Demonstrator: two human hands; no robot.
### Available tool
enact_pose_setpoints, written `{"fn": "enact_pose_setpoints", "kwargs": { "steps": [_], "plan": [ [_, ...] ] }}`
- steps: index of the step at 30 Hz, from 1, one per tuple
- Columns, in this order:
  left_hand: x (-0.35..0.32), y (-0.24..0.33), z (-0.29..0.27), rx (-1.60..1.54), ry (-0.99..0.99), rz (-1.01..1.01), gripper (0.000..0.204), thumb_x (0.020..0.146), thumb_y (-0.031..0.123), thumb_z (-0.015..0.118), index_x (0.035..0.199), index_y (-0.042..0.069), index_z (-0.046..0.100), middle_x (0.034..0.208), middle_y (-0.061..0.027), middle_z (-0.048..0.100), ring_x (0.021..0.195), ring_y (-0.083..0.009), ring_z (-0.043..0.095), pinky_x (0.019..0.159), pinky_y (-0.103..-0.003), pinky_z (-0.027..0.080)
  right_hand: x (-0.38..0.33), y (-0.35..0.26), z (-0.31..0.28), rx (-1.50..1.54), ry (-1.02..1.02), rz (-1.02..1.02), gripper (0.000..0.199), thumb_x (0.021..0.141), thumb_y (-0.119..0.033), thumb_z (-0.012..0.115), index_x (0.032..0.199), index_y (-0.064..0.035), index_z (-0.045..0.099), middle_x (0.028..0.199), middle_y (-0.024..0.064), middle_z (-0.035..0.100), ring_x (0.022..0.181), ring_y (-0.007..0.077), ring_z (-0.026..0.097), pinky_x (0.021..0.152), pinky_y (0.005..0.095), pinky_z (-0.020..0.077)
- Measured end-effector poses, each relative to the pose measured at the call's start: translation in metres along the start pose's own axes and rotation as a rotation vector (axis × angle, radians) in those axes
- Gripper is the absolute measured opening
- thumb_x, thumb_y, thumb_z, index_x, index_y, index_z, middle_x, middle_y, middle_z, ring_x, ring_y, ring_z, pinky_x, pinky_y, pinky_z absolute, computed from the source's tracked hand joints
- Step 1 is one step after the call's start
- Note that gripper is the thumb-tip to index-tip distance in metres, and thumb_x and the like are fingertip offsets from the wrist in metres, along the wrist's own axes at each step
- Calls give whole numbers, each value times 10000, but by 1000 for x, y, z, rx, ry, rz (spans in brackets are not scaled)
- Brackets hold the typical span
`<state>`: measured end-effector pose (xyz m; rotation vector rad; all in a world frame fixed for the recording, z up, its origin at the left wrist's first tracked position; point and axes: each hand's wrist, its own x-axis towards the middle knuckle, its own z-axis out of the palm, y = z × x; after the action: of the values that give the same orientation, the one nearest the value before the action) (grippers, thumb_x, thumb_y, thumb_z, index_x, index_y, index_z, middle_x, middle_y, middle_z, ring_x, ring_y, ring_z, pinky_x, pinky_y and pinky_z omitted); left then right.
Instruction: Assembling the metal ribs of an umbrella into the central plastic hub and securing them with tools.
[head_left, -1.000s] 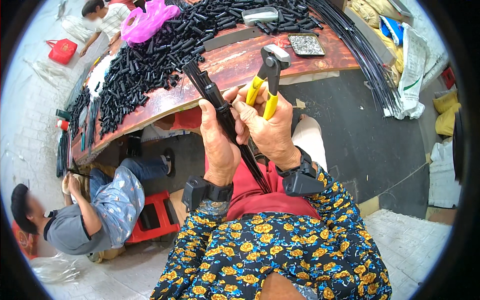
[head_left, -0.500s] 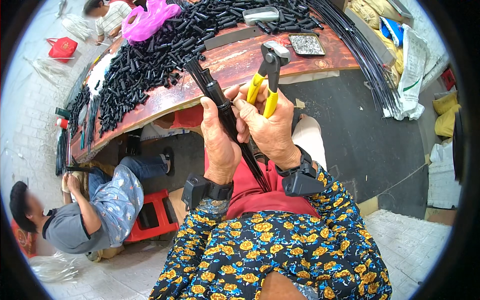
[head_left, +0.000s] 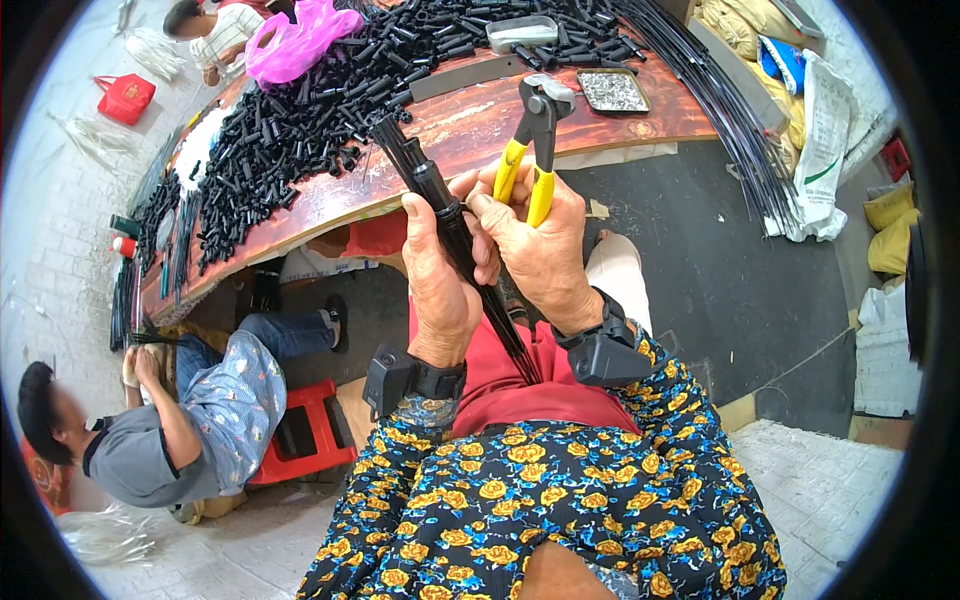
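A bundle of thin black rods (head_left: 505, 330), with black tubular pieces at its upper end, slants across my lap. My left hand (head_left: 437, 285) is closed around it just below a thicker black tube (head_left: 430, 185). Close against the bundle's right side, my right hand (head_left: 545, 250) grips pincers (head_left: 540, 130) by their yellow handles. The dark pincer head points up and away, over the table edge. My right thumb and fingertips also meet beside the bundle; whether they pinch something small there I cannot make out.
The reddish wooden table (head_left: 450, 110) bears a heap of black tubular parts (head_left: 290, 130), a tray of small metal pieces (head_left: 613, 90), a clear container (head_left: 522, 32) and long black rods (head_left: 700, 90). A co-worker (head_left: 170, 440) sits at left by a red stool (head_left: 310, 435); another person (head_left: 215, 40) is farther back.
The pincers in my right hand have tilted slightly, their head shifting a little to the left. My left hand and the bundle stay nearly still. The far person's hand has moved.
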<state>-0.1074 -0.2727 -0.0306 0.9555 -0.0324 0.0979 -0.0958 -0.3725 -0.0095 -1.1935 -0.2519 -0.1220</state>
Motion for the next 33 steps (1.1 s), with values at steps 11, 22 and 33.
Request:
{"fn": "enact_pose_setpoints", "kwargs": {
  "steps": [11, 22, 33],
  "plan": [
    [1, 0, -2, 15, 0, 0, 695, 972, 595, 352, 1214, -21, 565, 570, 14, 477, 464, -61, 418, 415, -212, 311, 0, 7, 2, 17, 2, -32, 68, 908, -4, 568, 977, -7, 567, 675, 6, 549, 454, 43, 506, 369, 204, 400],
    [1, 1, 1, 31, 11, 4, 727, 952, 620, 379, 1231, -26, 561, 577, 27, 472, 459, -50, 410, 410, -202, 300, -3, 6, 5, -62, 53, -125, 82, 906, 10, 576, 985, -12, 568, 671, 7, 556, 454, 38, 504, 377, 206, 394],
    [-3, 8, -2, -45, -104, -136, 836, 924, 710, 259, 1380, 30, 429, 540, 24, 457, 410, -60, 329, 405, -216, 278, 9, 6, -14, -70, -170, -125, 125, 866, -5, 649, 985, -6, 610, 745, 16, 626, 613, 57, 570, 534, 215, 469]
  ]
}}
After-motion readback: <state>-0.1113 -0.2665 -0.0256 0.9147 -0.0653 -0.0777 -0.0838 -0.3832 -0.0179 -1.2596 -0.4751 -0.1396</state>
